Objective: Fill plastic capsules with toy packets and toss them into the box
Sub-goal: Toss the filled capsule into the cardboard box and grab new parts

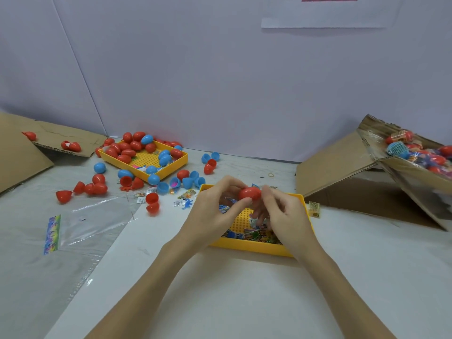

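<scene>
A: Where's the capsule right now?

B: The red capsule (249, 194) is up off the table, over the far edge of the near yellow tray (247, 247). The left hand (215, 211) pinches it, thumb beneath and fingertips curled over the top. The right hand (281, 211) has its fingers curled against the capsule's right end; motion blur keeps me from telling how firmly it clamps.

A: And the packets?

B: The toy packets (254, 233) lie heaped in that tray, mostly under the right hand. A few loose ones sit at about ten o'clock from the hands, and one yellowish packet (314, 209) lies just beside the tray at three o'clock.

A: The box?

B: The cardboard box (342, 157) stands at two o'clock, tipped, with filled capsules (420, 152) showing in its open top at the frame's right edge.

A: Anything else about?

B: A second yellow tray (168, 171) at eleven o'clock holds red and blue capsule halves (129, 152), and more are scattered around it on the table (244, 302). A clear plastic bag (80, 226) with a coloured header lies at nine o'clock, and a flat cardboard flap (19, 152) sits at the far left.
</scene>
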A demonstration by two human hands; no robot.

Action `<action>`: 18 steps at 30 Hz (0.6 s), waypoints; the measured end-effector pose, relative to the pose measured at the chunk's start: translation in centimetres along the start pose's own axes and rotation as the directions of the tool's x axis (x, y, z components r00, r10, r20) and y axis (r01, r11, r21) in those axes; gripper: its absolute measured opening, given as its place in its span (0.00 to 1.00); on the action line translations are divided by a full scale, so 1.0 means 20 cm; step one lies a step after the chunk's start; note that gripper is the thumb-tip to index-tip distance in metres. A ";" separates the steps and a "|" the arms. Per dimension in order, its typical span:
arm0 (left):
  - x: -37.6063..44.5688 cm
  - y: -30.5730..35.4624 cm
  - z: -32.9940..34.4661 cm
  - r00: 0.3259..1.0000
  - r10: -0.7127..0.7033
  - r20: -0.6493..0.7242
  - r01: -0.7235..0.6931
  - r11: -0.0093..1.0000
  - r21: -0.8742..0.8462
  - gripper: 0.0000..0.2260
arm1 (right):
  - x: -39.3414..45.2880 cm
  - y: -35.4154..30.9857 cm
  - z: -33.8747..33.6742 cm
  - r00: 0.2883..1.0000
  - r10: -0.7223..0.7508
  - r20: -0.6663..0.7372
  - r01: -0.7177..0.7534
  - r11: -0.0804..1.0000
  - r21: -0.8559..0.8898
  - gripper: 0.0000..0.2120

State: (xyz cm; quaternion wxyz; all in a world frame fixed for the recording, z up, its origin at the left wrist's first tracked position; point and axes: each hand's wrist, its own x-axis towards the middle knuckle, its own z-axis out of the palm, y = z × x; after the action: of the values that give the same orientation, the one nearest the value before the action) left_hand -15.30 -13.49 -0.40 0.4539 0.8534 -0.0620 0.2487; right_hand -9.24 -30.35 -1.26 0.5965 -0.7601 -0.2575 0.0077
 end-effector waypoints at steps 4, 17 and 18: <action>0.01 -0.03 -0.01 0.990 -0.113 -0.084 0.109 0.993 -0.047 0.12 | -0.01 0.01 -0.01 0.997 -0.001 -0.081 -0.015 0.980 -0.199 0.08; 0.02 -0.03 -0.02 0.959 -0.271 -0.089 0.258 0.957 -0.130 0.09 | -0.02 -0.06 0.00 0.991 0.118 0.055 -0.048 0.722 -0.690 0.05; 0.03 -0.03 -0.02 0.959 -0.271 -0.086 0.259 0.957 -0.132 0.09 | -0.03 -0.05 0.00 0.996 0.078 0.043 -0.031 0.760 -0.649 0.05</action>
State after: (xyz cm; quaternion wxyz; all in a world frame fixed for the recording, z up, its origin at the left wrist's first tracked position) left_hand -14.80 -12.62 -0.44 0.5361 0.8113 0.0618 0.2249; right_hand -10.04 -30.42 -0.50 0.2879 -0.9257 -0.2421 -0.0388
